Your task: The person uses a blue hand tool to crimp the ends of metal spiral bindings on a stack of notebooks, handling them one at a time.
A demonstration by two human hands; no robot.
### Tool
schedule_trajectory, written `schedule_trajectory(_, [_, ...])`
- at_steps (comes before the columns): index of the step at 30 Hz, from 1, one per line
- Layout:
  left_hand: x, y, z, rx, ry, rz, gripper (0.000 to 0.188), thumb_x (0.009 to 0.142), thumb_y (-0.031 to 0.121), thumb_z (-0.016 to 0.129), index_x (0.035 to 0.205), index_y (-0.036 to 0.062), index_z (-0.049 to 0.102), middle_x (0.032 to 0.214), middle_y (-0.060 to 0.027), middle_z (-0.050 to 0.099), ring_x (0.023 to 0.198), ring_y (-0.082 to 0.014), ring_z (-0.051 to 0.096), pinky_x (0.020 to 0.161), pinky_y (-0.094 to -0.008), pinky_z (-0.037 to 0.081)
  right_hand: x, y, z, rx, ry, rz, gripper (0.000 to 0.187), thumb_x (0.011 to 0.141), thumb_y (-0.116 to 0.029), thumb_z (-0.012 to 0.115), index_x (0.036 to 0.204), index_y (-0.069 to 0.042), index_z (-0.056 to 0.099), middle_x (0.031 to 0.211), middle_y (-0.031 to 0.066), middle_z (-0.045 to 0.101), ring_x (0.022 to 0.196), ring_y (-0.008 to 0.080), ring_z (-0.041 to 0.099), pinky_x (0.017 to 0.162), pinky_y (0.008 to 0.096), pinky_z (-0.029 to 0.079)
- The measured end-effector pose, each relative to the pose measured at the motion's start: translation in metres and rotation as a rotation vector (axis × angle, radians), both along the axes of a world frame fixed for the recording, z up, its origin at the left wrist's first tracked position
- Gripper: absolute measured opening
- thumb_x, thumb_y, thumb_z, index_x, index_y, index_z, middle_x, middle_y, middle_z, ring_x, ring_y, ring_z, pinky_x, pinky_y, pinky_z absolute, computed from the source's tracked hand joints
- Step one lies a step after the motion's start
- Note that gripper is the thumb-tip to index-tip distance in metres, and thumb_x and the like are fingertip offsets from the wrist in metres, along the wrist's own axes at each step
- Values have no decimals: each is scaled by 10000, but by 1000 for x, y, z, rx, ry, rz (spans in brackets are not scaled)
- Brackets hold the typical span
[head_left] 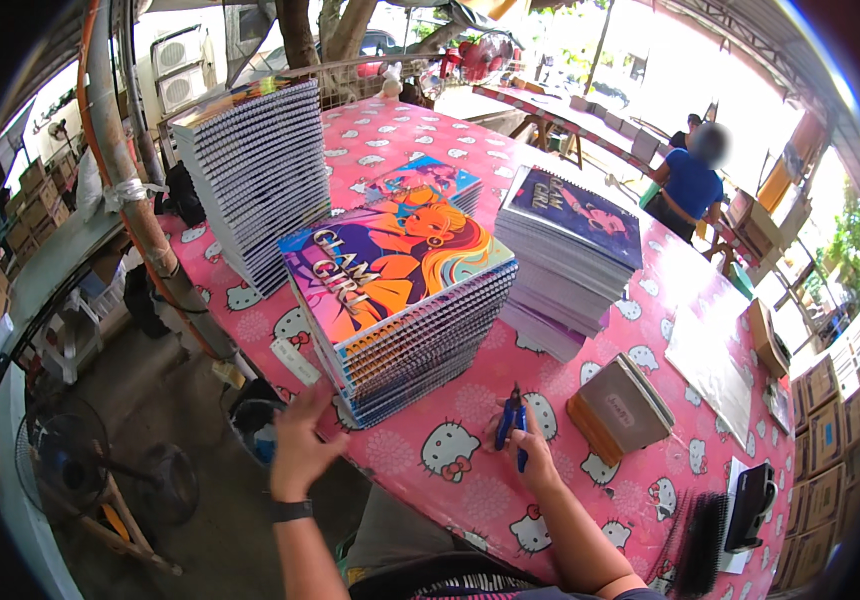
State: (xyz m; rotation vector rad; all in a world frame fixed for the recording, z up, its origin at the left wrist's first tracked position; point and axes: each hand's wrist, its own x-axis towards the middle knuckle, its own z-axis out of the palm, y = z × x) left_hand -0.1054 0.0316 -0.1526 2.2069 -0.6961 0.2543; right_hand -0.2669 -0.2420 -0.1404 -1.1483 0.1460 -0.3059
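In my right hand [535, 462] is a pair of blue-handled cutting pliers [512, 422], its dark jaws pointing away from me over the table. My left hand [305, 445] is open with fingers spread at the table's near left edge, close to the lower corner of a stack of spiral-bound notebooks [420, 335]; whether the fingertips touch it I cannot tell. The top notebook's cover [390, 260] shows an illustrated figure with flowing orange hair. A taller notebook stack [260, 180] rises behind it, spiral edges toward me.
A stack of unbound books [570, 255] and a small notebook pile [430, 180] stand farther back on the pink patterned table [400, 455]. Right are a brown-grey block [622, 405], black spiral coils [700, 545] and a hole punch-like black tool [750, 510]. A person [688, 190] works beyond.
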Motion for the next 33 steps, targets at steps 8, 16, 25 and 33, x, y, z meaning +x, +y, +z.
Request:
schedule_trajectory(8, [49, -37, 206, -429, -237, -219, 290, 842, 198, 593, 1022, -29, 603, 929, -122, 651, 859, -127, 596, 768, -256, 455, 8, 29, 51, -796, 41, 65, 524, 784, -216, 637, 1215, -4, 428, 965, 95, 504, 876, 179, 518, 766, 284, 415])
schedule_trajectory(16, [128, -133, 190, 479, -182, -142, 903, 754, 742, 387, 1260, -5, 425, 1223, -250, 485, 1180, -340, 447, 974, -393, 362, 44, 75, 97, -1219, -379, -278, 545, 681, -174, 694, 1182, -63, 512, 974, 136, 521, 887, 299, 510, 750, 383, 441])
schedule_trajectory(25, [121, -137, 186, 520, -170, -84, 844, 766, 718, 400, 1292, 58, 387, 1288, -218, 427, 1206, -347, 411, 990, -431, 339, 60, 80, 98, -1312, -449, -391, 519, 665, -157, 702, 1149, -65, 539, 951, 121, 518, 827, 277, 503, 740, 379, 433])
schedule_trajectory(33, [125, -136, 183, 492, -188, -103, 841, 762, 717, 410, 1262, 41, 418, 1267, -214, 449, 1190, -330, 431, 977, -424, 349, 59, 85, 93, -1202, -426, -373, 514, 645, -120, 707, 1133, -70, 554, 914, 110, 530, 803, 273, 516, 715, 367, 447])
